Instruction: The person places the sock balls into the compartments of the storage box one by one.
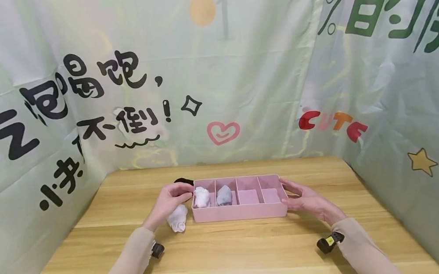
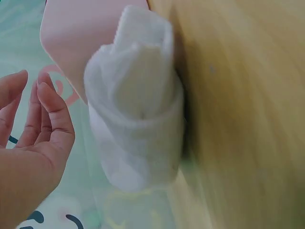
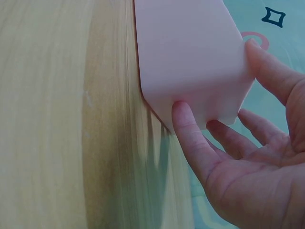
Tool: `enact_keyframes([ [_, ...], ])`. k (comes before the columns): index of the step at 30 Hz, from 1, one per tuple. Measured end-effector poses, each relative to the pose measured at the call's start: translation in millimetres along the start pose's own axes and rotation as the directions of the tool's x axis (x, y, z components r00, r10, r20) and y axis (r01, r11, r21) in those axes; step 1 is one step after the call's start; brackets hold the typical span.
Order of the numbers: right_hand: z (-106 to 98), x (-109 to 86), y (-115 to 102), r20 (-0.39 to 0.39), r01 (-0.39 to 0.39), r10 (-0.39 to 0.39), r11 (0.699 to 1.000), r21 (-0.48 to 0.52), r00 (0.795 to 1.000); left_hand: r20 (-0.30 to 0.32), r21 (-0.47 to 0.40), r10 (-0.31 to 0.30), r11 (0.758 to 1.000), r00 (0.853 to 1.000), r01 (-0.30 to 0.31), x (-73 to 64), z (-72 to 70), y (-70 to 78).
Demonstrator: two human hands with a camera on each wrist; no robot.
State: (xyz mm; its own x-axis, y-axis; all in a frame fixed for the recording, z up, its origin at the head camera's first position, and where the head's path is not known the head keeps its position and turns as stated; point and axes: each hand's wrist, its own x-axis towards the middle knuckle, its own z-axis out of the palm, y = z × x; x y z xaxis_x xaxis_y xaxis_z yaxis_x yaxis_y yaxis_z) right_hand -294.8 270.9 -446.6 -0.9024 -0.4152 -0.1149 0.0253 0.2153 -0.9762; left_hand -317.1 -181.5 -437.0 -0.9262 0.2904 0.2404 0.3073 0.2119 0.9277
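A pink divided box [image 1: 239,212] sits lengthwise on the table, with a white rolled sock [image 1: 202,197] in its leftmost compartment and a grey rolled sock [image 1: 224,195] in the one beside it. The two compartments on the right hold nothing. At the box's left end is my left hand [image 1: 172,202], its loosely bent fingers close to the rim and nothing between them. Another white rolled sock [image 2: 136,105] lies on the table below that hand, just left of the box. My right hand [image 3: 252,157] touches the box's right end with spread fingertips.
Behind my left hand a black item [image 1: 184,182] shows, partly hidden by the hand. The wooden table [image 1: 238,254] is bordered at the back and both sides by a printed curtain [image 1: 254,85]. A black wrist strap [image 1: 330,242] circles the right sleeve's cuff.
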Motion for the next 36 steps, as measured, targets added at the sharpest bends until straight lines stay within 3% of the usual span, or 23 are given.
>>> enact_keyframes([
  [4,0,2.6,0,-0.008,-0.004,0.004,1.0,-0.005,1.0,-0.018,0.072,-0.055,0.996,0.998,0.056,-7.3,-8.3,-2.0],
  [11,0,4.9,-1,-0.008,-0.004,0.003,1.0,-0.005,1.0,-0.049,0.148,-0.078,0.985,0.996,0.084,-21.3,-19.9,-4.7],
  [16,0,4.8,-2,-0.011,-0.004,0.004,1.0,-0.003,1.0,-0.063,0.138,-0.123,0.982,0.99,0.131,-28.3,-26.5,-7.9],
  [24,1,1.0,-1,-0.007,-0.013,0.013,1.0,0.007,1.0,-0.094,0.099,-0.226,0.967,0.97,0.235,-32.6,-30.4,-13.3],
  [30,1,-0.4,-1,0.002,-0.005,0.005,1.0,0.011,1.0,-0.05,0.083,-0.291,0.952,0.955,0.294,-35.0,-34.6,-17.9],
  [36,0,-0.9,0,0.015,0.004,-0.004,1.0,0.009,1.0,0.078,0.012,-0.353,0.936,0.932,0.353,-36.4,-40.3,-19.4],
])
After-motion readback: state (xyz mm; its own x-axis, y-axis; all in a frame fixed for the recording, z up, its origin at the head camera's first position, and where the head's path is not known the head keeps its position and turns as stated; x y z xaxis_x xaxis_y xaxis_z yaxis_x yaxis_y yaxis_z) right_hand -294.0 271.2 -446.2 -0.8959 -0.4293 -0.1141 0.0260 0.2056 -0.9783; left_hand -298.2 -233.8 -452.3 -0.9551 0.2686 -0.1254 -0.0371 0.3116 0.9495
